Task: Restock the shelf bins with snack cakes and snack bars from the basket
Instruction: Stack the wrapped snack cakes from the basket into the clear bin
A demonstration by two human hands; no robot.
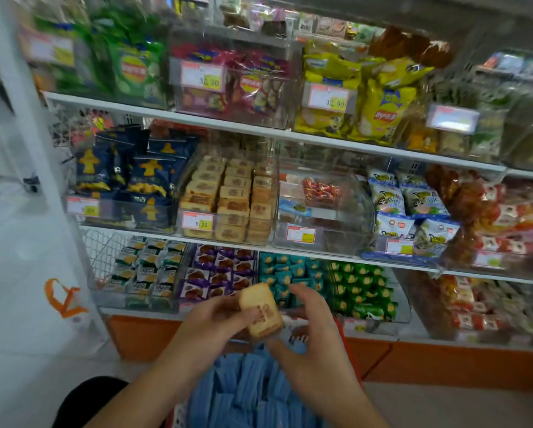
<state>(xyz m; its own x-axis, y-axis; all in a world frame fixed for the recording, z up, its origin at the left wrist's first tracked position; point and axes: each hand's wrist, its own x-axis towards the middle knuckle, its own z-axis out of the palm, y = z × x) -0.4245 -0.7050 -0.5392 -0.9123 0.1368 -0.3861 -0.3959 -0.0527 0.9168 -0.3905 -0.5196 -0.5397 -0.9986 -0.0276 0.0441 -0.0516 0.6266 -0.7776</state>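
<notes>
My left hand (219, 319) grips a tan wrapped snack cake (260, 308) in front of the bottom shelf, thumb across its printed face. My right hand (313, 329) hovers just right of the cake with fingers spread and relaxed, its fingertips near the cake's top edge; whether it touches the cake is unclear. Below my hands the red basket (347, 341) holds several blue wrapped snack bars (243, 393). On the middle shelf, a clear bin (228, 233) holds stacked rows of matching tan cakes (231, 193).
Bottom-shelf bins hold green-and-white packs (147, 267), purple packs (222, 270), teal packs (290, 273) and green packs (361, 288). Right of the cake bin stands a mostly bare clear bin (321, 208). Chip bags fill the top shelf. A white upright post (27, 118) stands left.
</notes>
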